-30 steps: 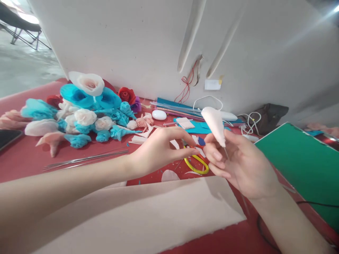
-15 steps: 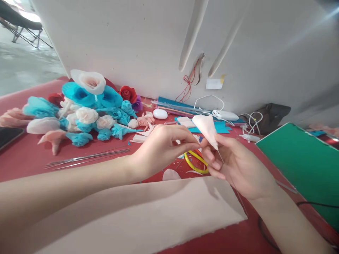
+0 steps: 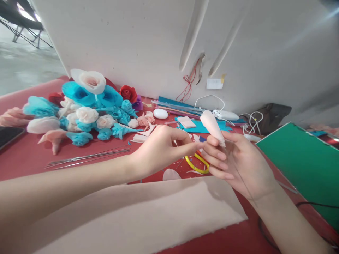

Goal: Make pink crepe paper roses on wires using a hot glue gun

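A pale pink paper flower bud [image 3: 212,125], rolled into a narrow cone on a thin wire stem, leans up and left from my right hand [image 3: 243,165]. The thumb and fingers of that hand grip its base, and the wire runs down across the palm toward the wrist. Just left of it, my left hand [image 3: 164,151] is closed in a pinch, its fingertips close to the right fingers; what they hold, if anything, is too small to see. Yellow-handled scissors [image 3: 195,165] lie behind and below the hands. A loose pink petal [image 3: 171,174] rests near the pink paper sheet [image 3: 148,215].
Finished paper flowers [image 3: 87,116] in blue, white, pink and red pile up at the left. Thin wires [image 3: 90,157] lie before them. A white oval case [image 3: 160,113], a white power strip [image 3: 226,115] and a green board [image 3: 302,169] stand around the red table.
My right hand has turned the bud, which now looks narrower and more tightly rolled and sits slightly further right. The wire has swung across the palm. My left hand stays almost in place.
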`<move>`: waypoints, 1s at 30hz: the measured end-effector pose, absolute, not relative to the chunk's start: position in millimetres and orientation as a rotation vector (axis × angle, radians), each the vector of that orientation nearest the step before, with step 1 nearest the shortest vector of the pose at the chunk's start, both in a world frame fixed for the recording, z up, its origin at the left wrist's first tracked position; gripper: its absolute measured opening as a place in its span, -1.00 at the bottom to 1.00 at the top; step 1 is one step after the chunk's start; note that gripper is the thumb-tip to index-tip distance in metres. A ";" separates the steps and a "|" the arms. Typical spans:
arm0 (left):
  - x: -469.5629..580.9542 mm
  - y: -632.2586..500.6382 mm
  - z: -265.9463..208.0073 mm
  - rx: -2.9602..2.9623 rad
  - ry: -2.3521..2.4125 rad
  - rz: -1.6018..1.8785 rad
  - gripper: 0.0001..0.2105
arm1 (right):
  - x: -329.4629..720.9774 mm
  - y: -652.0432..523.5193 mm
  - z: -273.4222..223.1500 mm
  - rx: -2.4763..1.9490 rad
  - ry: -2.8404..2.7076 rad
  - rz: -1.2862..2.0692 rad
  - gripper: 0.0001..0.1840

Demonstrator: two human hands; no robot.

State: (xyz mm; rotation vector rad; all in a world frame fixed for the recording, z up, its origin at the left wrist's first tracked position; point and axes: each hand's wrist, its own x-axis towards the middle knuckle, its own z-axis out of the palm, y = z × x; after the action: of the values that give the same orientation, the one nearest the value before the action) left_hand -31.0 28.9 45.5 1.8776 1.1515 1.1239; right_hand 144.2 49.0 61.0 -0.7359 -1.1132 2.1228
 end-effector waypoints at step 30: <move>-26.5 25.4 49.2 1.686 1.041 1.162 -0.86 | 136.9 47.8 59.2 -0.839 -1.070 2.012 -0.68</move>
State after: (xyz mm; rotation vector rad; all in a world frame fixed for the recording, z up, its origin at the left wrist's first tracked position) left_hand -26.5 25.4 49.2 1.6862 1.0411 1.1615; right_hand 136.9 47.8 59.2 -0.8389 -1.0696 2.0118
